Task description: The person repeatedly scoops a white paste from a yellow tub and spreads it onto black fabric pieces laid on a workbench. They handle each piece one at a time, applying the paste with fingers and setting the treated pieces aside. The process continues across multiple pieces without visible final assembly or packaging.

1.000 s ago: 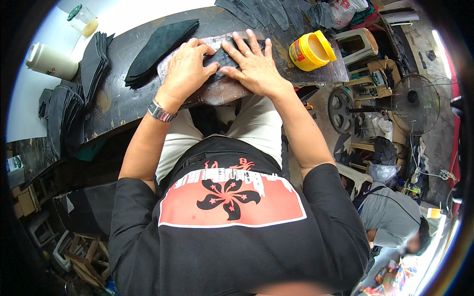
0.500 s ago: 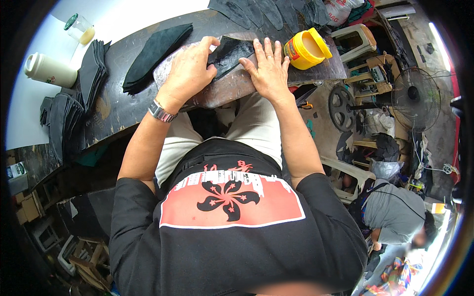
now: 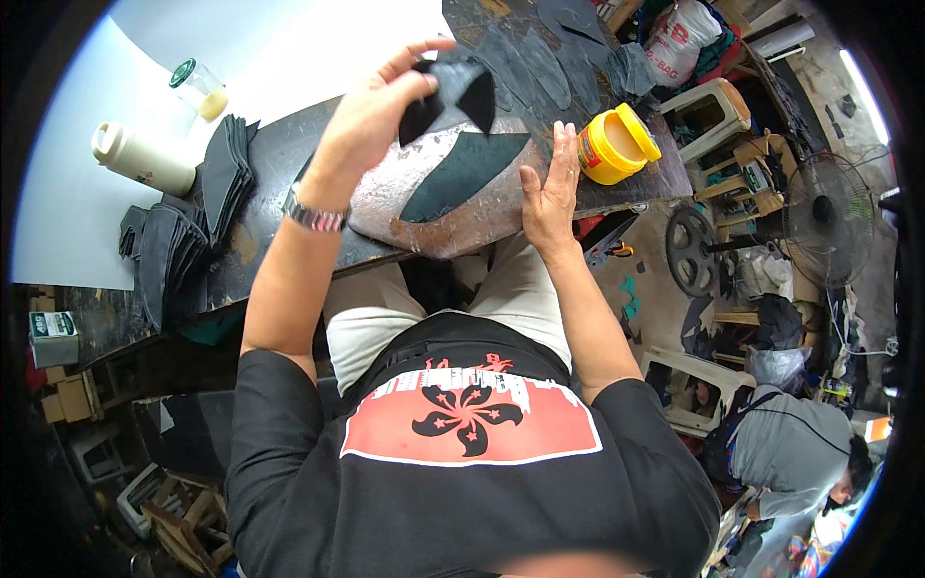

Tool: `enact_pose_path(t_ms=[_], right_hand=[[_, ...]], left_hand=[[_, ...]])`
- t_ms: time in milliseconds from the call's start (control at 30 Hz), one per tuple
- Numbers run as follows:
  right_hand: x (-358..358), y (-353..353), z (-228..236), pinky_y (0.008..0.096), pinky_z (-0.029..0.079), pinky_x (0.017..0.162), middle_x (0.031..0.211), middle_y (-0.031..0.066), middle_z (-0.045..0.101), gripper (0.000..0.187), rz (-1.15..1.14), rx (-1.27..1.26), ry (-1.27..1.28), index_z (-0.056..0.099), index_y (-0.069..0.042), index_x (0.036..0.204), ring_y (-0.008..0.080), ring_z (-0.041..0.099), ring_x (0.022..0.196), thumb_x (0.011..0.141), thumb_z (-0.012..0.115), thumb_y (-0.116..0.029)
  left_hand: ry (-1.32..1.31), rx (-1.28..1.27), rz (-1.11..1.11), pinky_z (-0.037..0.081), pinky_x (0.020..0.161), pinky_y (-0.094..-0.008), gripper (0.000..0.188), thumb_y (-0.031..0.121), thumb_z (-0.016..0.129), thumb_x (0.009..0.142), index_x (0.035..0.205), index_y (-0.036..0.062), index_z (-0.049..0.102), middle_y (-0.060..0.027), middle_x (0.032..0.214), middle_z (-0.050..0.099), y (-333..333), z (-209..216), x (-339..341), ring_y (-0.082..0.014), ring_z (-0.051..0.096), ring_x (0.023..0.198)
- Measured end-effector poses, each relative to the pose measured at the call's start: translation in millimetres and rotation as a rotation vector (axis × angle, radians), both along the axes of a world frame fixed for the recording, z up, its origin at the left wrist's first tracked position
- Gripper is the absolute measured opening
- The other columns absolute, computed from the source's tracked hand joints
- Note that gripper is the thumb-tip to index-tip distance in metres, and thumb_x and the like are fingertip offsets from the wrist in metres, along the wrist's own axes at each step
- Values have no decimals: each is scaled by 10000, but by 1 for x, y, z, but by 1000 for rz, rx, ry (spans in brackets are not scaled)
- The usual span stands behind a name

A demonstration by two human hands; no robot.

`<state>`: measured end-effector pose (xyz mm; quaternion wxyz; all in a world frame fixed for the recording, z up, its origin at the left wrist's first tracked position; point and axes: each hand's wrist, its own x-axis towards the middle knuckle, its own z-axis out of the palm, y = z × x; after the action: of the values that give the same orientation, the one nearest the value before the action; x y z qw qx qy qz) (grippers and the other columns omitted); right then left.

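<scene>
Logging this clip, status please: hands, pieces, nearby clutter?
Left hand holding bent black piece; right hand open, empty; dark piece flat on board; yellow tub beside right hand.

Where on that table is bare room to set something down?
Bare table shows between the black stacks at left and the watch, with a smaller patch between the yellow tub and near edge. The board holds a dark piece; grey pieces crowd the far side.

View from my head (left lens of a side-by-side pair), looking steeply down, upright and unmirrored. My black shirt [image 3: 472, 511] lies nearest, filling the lower middle; my left hand [image 3: 374, 114] and right hand [image 3: 551, 200] lie farther off, over the workbench [image 3: 279, 159] toward the upper edge. The fisheye field takes in the fan [image 3: 824, 210] at far right and bends straight edges toward its dark rim.
</scene>
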<state>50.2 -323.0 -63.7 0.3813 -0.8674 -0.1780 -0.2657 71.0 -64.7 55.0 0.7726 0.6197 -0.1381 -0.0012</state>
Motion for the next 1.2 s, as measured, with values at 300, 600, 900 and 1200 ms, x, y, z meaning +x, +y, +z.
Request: enact_pose_path(t_ms=[300, 600, 900, 1200], right_hand=[[1, 0, -5, 470, 247, 1186, 1557, 182, 421, 726, 12, 118, 26, 326, -23, 1555, 361, 385, 1434, 1037, 488, -506], [-1, 0, -2, 524, 263, 1173, 1570, 170, 420, 726, 11, 121, 92, 343, -56, 1559, 360, 413, 1425, 1032, 472, -540], [-3, 0, 2, 570, 258, 1163, 1532, 172, 469, 714, 1, 122, 132, 337, -91, 1569, 347, 450, 1404, 1032, 459, -545], [-4, 1, 5, 581, 261, 1154, 1457, 171, 539, 714, 1, 128, 146, 331, -96, 1573, 307, 527, 1340, 1028, 482, -532]], left_hand=[[282, -185, 439, 569, 887, -358, 574, -39, 513, 955, 1510, 71, 421, -163, 1209, 619, 1, -50, 111, -222, 670, 988], [494, 150, 442, 485, 640, -337, 678, -44, 514, 952, 1579, 34, 268, -160, 1035, 586, -18, -116, 128, -189, 566, 779], [495, 135, 391, 603, 856, -403, 863, 157, 643, 985, 1607, 19, 62, -255, 1411, 450, -29, -101, 116, -283, 623, 1129], [528, 286, 321, 608, 709, -331, 969, 202, 746, 924, 1605, 31, 78, -200, 1194, 569, -28, -79, 98, -175, 630, 846]])
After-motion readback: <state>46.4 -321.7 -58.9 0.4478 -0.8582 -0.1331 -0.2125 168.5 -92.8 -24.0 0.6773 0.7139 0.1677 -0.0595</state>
